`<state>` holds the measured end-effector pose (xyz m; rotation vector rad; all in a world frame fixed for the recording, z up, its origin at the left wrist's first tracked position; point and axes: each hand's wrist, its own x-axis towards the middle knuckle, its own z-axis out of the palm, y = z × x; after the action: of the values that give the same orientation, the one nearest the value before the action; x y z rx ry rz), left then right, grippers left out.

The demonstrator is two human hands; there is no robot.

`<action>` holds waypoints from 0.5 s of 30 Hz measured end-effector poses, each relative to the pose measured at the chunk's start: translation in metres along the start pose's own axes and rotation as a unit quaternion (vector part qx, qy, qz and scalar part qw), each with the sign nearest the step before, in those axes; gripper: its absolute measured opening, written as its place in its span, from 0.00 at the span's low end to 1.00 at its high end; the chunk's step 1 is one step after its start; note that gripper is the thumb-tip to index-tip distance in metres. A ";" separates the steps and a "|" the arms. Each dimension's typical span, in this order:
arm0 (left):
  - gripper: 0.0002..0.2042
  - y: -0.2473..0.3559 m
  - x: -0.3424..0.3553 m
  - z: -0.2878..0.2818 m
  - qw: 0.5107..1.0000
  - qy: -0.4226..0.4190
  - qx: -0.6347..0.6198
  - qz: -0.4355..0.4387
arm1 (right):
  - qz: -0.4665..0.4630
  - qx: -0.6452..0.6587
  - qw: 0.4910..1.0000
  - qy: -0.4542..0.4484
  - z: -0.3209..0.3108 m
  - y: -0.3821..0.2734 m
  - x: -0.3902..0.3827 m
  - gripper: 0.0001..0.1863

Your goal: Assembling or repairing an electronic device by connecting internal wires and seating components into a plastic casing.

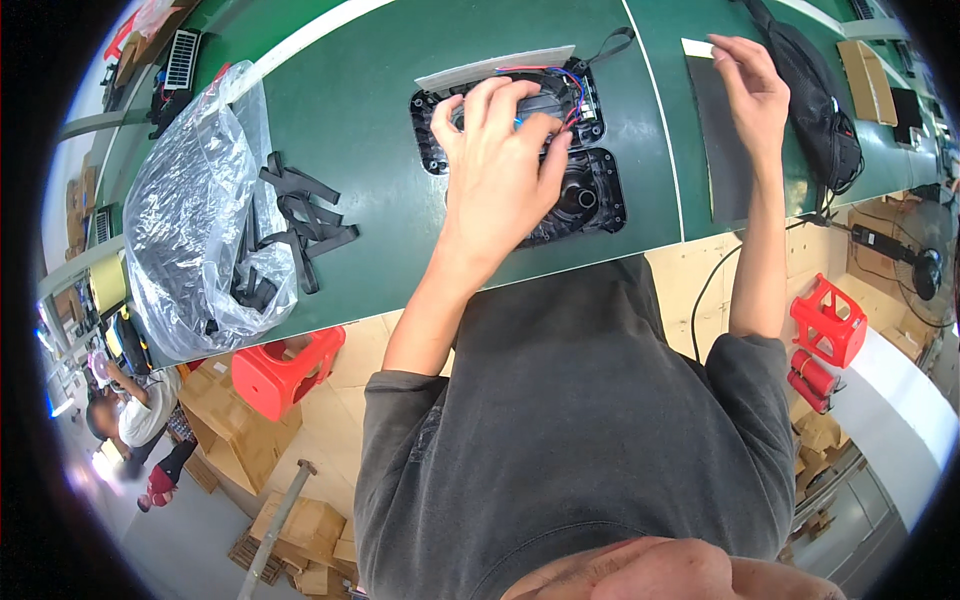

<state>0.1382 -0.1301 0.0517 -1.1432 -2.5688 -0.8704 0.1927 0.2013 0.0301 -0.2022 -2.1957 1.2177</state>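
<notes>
A black plastic housing (432,158) lies opened on the green bench, with red, blue and black wires at its upper right and a black strap loop beyond. Its other half, with a round central opening (585,198), lies on the near side. My left hand (495,165) rests palm down over the housing, fingers spread and curved; it hides the middle. To the right, my right hand (755,95) is closed at thumb and forefinger, beside the pale far end of a dark flat sheet (725,165). What the fingertips hold is too small to make out.
A clear plastic bag (190,215) with black straps (305,215) sits at the left. Behind the housing lies a grey flat strip (490,68). A black bag (815,120) stands at the right. Red stools (285,375) are below the bench; people are at the far left.
</notes>
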 end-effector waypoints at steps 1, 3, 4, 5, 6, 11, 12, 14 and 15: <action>0.10 -0.003 0.001 -0.001 0.999 -0.012 -0.037 -0.006 | -0.055 -0.027 0.997 -0.041 0.005 -0.023 -0.004 0.16; 0.08 -0.007 0.002 0.000 0.999 -0.016 -0.048 -0.012 | -0.024 -0.049 0.983 -0.176 0.017 -0.069 -0.019 0.16; 0.07 -0.009 0.002 0.001 0.998 -0.016 -0.063 -0.011 | -0.027 -0.047 0.972 -0.228 0.026 -0.088 -0.025 0.15; 0.06 -0.010 0.003 0.003 0.997 -0.026 -0.078 -0.013 | -0.029 -0.032 0.959 -0.279 0.036 -0.103 -0.029 0.15; 0.06 -0.010 0.001 0.004 0.997 -0.018 -0.079 -0.008 | -0.050 -0.071 0.947 -0.310 0.046 -0.114 -0.032 0.13; 0.06 -0.010 -0.002 0.011 0.997 -0.004 -0.073 0.013 | -0.177 -0.194 0.916 -0.302 0.077 -0.131 -0.025 0.12; 0.06 -0.011 -0.002 0.011 0.997 0.003 -0.074 0.013 | -0.170 -0.214 0.912 -0.305 0.080 -0.130 -0.023 0.11; 0.06 -0.013 -0.002 0.012 0.996 -0.010 -0.086 0.021 | -0.168 -0.178 0.924 -0.295 0.083 -0.128 -0.021 0.12; 0.06 -0.014 -0.002 0.012 0.996 -0.003 -0.088 0.022 | -0.154 -0.155 0.933 -0.286 0.084 -0.126 -0.021 0.13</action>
<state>0.1304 -0.1315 0.0351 -1.2441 -2.5021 -1.1039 0.1809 0.0614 0.0901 0.4141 -2.7812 0.8105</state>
